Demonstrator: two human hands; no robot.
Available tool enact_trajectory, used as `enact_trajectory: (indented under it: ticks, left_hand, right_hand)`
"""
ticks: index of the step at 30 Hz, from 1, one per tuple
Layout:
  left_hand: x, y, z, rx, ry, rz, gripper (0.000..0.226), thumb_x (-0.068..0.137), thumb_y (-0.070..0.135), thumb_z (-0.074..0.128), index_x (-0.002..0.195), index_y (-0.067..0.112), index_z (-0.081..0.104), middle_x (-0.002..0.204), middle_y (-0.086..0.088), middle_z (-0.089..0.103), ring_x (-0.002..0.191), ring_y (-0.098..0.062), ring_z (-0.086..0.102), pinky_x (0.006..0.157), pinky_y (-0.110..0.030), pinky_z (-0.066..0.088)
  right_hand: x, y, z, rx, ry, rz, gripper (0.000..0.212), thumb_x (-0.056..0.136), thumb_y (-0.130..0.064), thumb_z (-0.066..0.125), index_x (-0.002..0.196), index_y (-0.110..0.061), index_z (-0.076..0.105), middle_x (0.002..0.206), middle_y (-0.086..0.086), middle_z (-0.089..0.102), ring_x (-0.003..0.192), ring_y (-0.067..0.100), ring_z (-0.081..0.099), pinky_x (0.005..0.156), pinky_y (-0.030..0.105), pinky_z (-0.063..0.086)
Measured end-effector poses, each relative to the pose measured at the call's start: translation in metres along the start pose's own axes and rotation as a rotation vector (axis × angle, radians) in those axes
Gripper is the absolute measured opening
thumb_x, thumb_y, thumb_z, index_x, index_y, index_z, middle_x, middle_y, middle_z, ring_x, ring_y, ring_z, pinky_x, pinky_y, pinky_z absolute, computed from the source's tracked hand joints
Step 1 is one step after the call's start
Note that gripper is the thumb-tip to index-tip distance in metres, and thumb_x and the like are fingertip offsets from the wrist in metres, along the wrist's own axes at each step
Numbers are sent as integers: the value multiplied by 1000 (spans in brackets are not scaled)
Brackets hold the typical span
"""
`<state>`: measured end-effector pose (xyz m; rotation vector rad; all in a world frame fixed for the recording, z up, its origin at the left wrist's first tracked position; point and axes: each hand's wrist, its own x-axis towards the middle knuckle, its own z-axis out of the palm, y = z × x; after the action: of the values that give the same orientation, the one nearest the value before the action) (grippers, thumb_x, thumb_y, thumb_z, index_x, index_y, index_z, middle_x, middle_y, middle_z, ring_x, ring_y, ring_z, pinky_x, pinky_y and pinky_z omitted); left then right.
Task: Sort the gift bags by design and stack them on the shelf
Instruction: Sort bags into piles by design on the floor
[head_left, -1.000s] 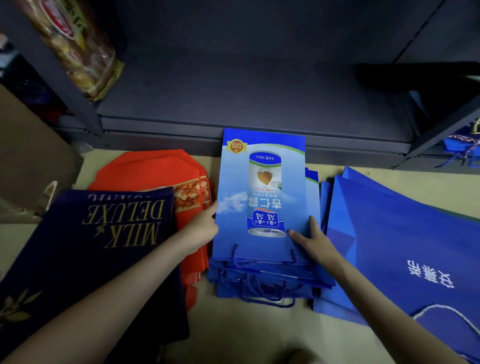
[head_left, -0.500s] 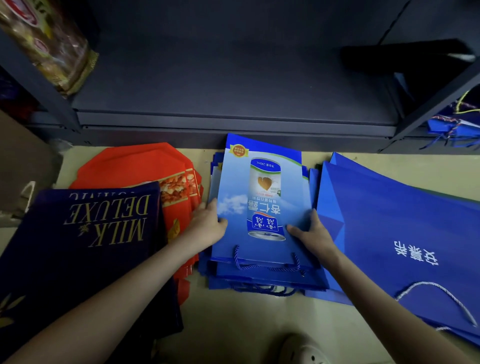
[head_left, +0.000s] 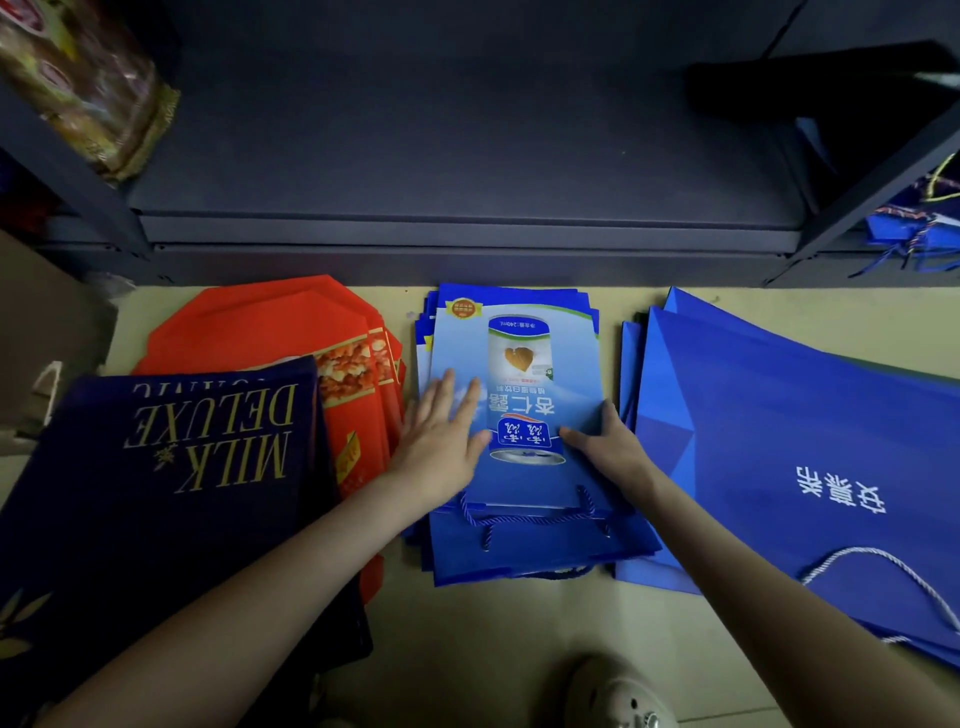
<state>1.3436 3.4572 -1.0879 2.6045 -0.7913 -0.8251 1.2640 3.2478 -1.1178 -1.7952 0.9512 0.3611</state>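
Head view: we see the can-print bags (head_left: 519, 358) stacked on the floor (head_left: 467, 649) before the shelf (head_left: 467, 228), at its middle. Our left hand (head_left: 441, 447) lies flat on them, grip apart. Our right hand (head_left: 613, 452) keeps its grip clamped on their edge. Red bags (head_left: 270, 322) and navy bags (head_left: 156, 493) lie before the shelf's left end, and plain blue bags (head_left: 779, 415) before its right end.

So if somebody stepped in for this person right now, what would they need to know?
Left hand lies flat on the can-print bag stack; right hand holds its right edge, thumb on top.
Four piles lie on the floor before the shelf: navy bags, red bags, the can-print stack, plain blue bags.
Done: sorting by design looks finished.
Left: stack each pile on the shelf.
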Motion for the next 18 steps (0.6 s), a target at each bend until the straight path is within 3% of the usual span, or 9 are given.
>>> enact_trajectory:
  ticks: [2, 4, 6, 9, 11, 15, 16, 18]
  left_hand:
    - [-5, 10, 2, 82, -129, 95, 85, 84, 76, 30, 150, 36, -8, 156, -2, -23, 143, -23, -24, 116, -48, -10]
    - [-14, 24, 10, 220, -210, 213, 105, 67, 90, 34, 149, 40, -9, 155, -4, -26, 141, -27, -27, 113, -55, -13]
    - [-23, 33, 24, 348, -231, 318, 117, 60, 93, 40, 148, 38, -14, 155, -5, -27, 141, -32, -28, 110, -59, -12]
    - [-23, 34, 38, 389, -223, 316, 116, 67, 83, 48, 148, 32, -18, 157, -10, -19, 143, -34, -20, 114, -56, -7]
    - [-20, 31, 40, 365, -217, 307, 112, 74, 73, 53, 149, 28, -18, 158, -10, -14, 145, -33, -14, 117, -49, -4]
    - [-15, 23, 41, 422, -208, 364, 98, 87, 65, 43, 148, 23, -21, 159, -10, -10, 145, -33, -8, 117, -44, 1]
    - [-15, 22, 42, 454, -203, 378, 94, 89, 65, 38, 148, 22, -21, 159, -11, -8, 145, -34, -7, 118, -44, 1]
    - [-18, 22, 45, 521, -192, 393, 88, 92, 64, 31, 148, 19, -20, 159, -14, -5, 145, -37, -4, 118, -45, 3]
  right_hand:
    - [-2, -2, -3, -81, -9, -47, 65, 88, -35, 64, 142, -21, 30, 126, -1, 53, 111, 20, 55, 96, 40, 46]
    - [-5, 1, -8, -70, -19, -102, 67, 91, -36, 61, 147, -22, 28, 126, -8, 47, 114, 12, 48, 99, 33, 42]
    - [-10, 7, -15, -5, 70, -149, 62, 93, -37, 57, 147, -24, 30, 140, -9, 43, 127, 9, 42, 107, 29, 34]
    - [-23, 32, -33, -9, 254, -252, 58, 95, -37, 53, 147, -23, 31, 151, -7, 33, 139, 10, 27, 113, 29, 21]
    - [-36, 61, -48, -216, 252, -312, 74, 87, -56, 50, 149, -26, 23, 152, -14, 24, 141, 5, 16, 116, 32, 10]
    - [-54, 122, -67, -826, 36, -401, 99, 70, -87, 31, 150, -36, 1, 155, -16, 0, 145, 7, -4, 113, 33, -6]
    - [-54, 134, -69, -951, -2, -411, 102, 69, -90, 28, 150, -36, -3, 157, -11, -2, 145, 11, -5, 114, 38, -5]
    - [-50, 144, -70, -1145, -42, -460, 107, 70, -87, 35, 152, -30, -3, 158, 3, 8, 145, 23, 3, 114, 53, 12]
